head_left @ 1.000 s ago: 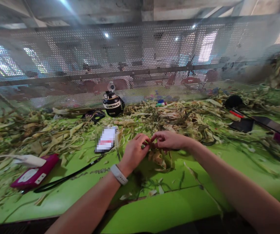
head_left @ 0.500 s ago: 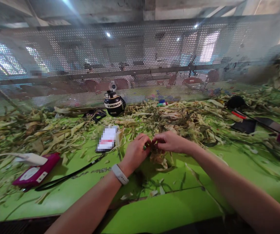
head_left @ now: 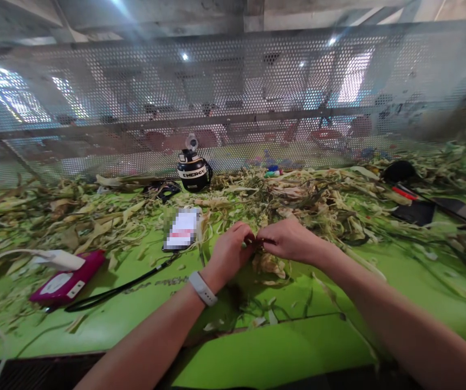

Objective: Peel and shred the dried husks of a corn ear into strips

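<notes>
Your left hand and right hand are close together at center, thumbs and fingers curled inward; whether they are closed on anything, you cannot tell. A crumpled, pale dried husk lies just below your fingertips, at five o'clock, on the green tabletop. From your hands, a heap of husk strips spreads at one o'clock, a black "ENERGY" bottle stands at eleven, and a smartphone lies at ten.
</notes>
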Motion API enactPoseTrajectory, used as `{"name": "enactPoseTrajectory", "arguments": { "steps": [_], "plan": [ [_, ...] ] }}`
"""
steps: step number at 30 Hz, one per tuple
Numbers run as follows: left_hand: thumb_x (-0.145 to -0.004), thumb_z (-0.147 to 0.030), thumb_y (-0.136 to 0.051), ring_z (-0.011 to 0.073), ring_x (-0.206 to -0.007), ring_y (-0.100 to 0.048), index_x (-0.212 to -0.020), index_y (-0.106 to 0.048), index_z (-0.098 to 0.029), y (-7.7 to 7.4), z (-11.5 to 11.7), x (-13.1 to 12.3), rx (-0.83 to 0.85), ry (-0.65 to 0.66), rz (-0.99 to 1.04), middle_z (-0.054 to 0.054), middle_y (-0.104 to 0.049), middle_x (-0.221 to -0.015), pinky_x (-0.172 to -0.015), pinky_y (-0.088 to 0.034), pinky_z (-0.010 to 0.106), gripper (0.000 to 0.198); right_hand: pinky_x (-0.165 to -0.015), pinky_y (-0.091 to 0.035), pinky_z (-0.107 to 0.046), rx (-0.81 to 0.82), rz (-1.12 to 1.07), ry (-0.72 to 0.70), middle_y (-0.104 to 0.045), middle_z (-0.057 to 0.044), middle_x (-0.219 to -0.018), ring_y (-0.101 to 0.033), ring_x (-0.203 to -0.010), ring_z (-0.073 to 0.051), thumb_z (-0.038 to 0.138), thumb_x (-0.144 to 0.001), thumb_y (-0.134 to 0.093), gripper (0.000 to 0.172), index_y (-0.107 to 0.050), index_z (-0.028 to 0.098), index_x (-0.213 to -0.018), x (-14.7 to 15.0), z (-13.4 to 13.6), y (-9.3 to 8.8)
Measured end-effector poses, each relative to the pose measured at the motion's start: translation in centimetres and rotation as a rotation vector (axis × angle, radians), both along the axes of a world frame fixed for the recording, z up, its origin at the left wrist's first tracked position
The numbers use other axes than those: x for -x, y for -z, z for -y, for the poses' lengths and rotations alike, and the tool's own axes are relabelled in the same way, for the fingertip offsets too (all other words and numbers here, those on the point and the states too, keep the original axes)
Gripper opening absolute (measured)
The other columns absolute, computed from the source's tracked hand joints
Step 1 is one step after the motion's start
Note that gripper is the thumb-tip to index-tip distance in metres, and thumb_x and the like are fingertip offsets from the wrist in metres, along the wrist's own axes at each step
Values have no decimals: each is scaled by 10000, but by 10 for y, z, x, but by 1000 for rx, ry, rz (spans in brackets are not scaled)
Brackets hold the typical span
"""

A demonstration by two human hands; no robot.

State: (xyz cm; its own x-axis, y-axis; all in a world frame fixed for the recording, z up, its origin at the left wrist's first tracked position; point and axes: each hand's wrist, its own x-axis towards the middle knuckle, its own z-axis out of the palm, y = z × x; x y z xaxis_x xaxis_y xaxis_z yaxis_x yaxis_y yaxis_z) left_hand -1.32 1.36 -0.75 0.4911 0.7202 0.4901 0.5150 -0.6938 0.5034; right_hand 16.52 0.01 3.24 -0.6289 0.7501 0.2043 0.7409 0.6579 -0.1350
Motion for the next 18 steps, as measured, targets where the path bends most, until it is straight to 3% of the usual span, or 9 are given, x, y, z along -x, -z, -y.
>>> {"name": "enactPoseTrajectory", "arguments": {
  "steps": [18],
  "plan": [
    [-753,-152,-595,115,-665,-528,-773,-537,-178,-1,-1,0,40,-11,-26,0,-548,-779,-585,-401,223,66,-534,-242,-228,25,-10,86,-644,-28,-675,-503,-581,-123,188,-733,-502,106,-607,175,-738,-3,-1,-2]
  ]
}}
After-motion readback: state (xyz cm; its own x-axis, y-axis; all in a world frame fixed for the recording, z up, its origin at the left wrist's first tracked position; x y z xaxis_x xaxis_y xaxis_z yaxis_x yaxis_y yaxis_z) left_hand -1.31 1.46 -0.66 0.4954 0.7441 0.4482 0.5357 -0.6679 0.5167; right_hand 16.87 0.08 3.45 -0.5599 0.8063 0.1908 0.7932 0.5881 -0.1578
